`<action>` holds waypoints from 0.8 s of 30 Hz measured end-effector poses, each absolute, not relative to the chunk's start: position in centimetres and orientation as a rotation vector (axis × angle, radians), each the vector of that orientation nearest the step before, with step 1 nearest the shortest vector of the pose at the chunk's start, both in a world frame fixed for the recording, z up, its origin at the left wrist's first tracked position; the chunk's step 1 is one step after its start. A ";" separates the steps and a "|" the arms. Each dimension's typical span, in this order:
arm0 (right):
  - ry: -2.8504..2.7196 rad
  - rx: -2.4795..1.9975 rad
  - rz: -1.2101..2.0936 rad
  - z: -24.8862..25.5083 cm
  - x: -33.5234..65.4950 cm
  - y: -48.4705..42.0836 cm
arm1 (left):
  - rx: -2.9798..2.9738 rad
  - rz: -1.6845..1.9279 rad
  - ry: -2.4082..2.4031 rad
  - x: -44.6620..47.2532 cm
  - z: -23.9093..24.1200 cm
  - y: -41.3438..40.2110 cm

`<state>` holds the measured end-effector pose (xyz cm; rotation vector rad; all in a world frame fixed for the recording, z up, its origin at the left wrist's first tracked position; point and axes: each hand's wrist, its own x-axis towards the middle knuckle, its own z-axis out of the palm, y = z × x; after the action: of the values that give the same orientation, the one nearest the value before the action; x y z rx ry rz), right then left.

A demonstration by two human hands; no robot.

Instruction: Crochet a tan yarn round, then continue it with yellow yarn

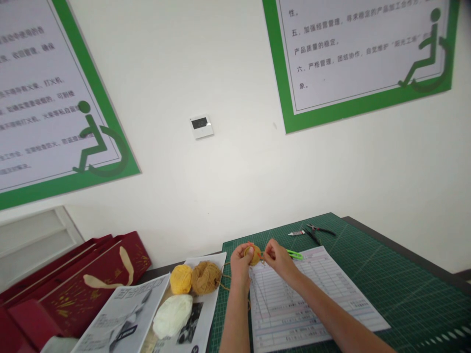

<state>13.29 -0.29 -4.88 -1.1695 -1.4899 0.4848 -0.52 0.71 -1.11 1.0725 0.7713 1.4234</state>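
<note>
My left hand [242, 259] is closed round a small mustard-coloured crochet piece [255, 255], held above the green cutting mat [386, 284]. My right hand [276, 256] pinches the same piece from the right, and a green-handled tool [294, 254] sticks out beside its fingers. A thin mustard yarn strand runs from the piece left to a brownish yarn ball [206, 277]. Under both forearms lies a printed form sheet [298, 299].
A yellow yarn ball [181, 279] and a cream yarn ball [172, 316] rest on printed sheets [125, 314] at left. Red gift boxes [73, 284] lie beyond them. Pliers [320, 229] and a small cutter [296, 233] sit at the mat's far edge. Posters hang on the white wall.
</note>
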 end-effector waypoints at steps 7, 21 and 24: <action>-1.447 -1.133 0.549 -4.7 13.4 -0.4 | 1.072 1.428 0.799 -0.8 -1.1 0.8; -1.396 -1.104 0.423 -3.4 13.6 -1.0 | 1.160 1.409 0.789 -0.5 -1.7 1.4; -1.391 -1.093 0.502 -3.7 13.6 -0.7 | 1.272 1.343 0.817 -0.2 -2.1 1.5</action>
<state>13.63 -0.69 -3.68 -1.0930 -1.3912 0.5019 -0.17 1.48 -2.13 1.2722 0.8169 1.3425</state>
